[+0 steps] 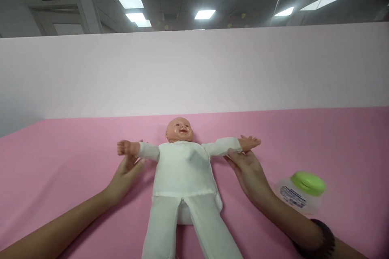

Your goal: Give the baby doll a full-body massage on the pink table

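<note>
A baby doll (185,170) with a hard plastic head and a white cloth body lies on its back, both arms stretched out sideways. My left hand (123,178) is around the doll's arm at the left, near the wrist, with the fingers partly hidden behind it and the thumb below. Under the wrist of the other arm, my right hand (251,172) has its fingers and thumb against the sleeve end; some fingertips are out of sight. To the right of my right forearm is a clear bottle with a green lid (308,183) and printed label.
The doll lies on a pink surface (91,141). A plain white panel (194,73) rises behind it across the whole view. Beyond the panel are a door frame and lit ceiling panels. A dark band (323,238) circles my right wrist.
</note>
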Tool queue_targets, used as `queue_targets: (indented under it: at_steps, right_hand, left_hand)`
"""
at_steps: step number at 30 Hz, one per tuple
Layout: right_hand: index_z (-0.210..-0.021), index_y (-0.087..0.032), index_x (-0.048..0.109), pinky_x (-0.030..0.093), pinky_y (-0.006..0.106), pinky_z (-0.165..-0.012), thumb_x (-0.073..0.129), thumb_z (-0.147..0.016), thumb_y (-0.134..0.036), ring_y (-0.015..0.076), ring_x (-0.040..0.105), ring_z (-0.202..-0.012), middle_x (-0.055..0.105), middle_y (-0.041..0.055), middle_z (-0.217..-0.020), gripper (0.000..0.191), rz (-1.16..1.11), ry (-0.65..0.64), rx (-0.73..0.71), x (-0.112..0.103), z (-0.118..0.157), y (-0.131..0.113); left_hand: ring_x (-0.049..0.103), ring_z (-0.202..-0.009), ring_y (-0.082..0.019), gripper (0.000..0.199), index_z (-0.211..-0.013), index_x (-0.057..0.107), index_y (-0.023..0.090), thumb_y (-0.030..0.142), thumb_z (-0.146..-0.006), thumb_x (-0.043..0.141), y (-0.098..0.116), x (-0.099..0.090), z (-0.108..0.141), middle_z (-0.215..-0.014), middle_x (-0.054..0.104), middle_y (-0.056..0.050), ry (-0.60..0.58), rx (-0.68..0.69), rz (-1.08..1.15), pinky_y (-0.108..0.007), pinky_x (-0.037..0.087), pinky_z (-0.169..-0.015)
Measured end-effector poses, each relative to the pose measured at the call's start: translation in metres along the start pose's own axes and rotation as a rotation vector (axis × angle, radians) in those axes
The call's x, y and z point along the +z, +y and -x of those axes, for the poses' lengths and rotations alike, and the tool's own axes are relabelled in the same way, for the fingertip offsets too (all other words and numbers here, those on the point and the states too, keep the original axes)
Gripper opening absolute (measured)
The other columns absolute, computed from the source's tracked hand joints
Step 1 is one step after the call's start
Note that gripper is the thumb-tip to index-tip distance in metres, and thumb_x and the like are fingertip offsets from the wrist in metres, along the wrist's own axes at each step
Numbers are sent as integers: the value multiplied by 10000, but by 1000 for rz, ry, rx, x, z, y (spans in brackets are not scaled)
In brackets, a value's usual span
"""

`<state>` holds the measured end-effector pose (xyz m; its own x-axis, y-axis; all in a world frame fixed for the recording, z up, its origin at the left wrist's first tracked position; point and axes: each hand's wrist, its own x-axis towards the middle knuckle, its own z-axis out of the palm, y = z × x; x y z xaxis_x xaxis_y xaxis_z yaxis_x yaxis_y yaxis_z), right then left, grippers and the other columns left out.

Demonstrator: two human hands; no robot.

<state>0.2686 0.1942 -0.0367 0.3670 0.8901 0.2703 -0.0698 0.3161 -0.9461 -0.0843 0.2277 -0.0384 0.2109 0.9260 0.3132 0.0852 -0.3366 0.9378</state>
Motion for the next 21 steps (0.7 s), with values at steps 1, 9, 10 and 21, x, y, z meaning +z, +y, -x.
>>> queue_targets:
  at_steps: [1, 9, 10, 21]
  right_hand:
    - [-1356, -262, 534, 517, 451, -1089, 714, -857, -444, 272, 594, -1289, 652, 84, -1321, 561, 130, -71, -94, 4, 7, 1]
    - [-1287, -275, 601, 434, 519, -1159, 522, -958, -283, 273, 540, -1342, 642, 73, -1338, 339, 507, -302, -495, 6, 19, 13]
    - [-1285, -267, 582, 470, 509, -1131, 546, -954, -324, 277, 568, -1311, 643, 81, -1327, 338, 411, -189, -373, 4, 15, 14]
    - [-1313, -315, 525, 560, 474, -1035, 725, -851, -419, 281, 634, -1216, 666, 46, -1276, 515, 140, 49, -63, 1, 9, 6]
  left_hand:
    - [411, -1460, -285, 507, -1453, 532, 296, 384, -960, 607, 1, 4, 5, -1526, 516, -76, -53, 84, -132, -477, 327, -1226]
    - [310, -1515, -318, 500, -1445, 542, 286, 439, -970, 579, 4, 13, 11, -1585, 442, -82, -94, 68, -236, -512, 253, -1254]
    - [340, -1503, -308, 515, -1463, 504, 280, 475, -988, 536, 2, 11, 6, -1578, 452, -86, -29, -28, -109, -506, 271, -1249]
    - [531, -1369, -295, 497, -1326, 562, 255, 458, -894, 699, -1, 1, -4, -1398, 626, -109, 187, -214, 194, -474, 429, -1163]
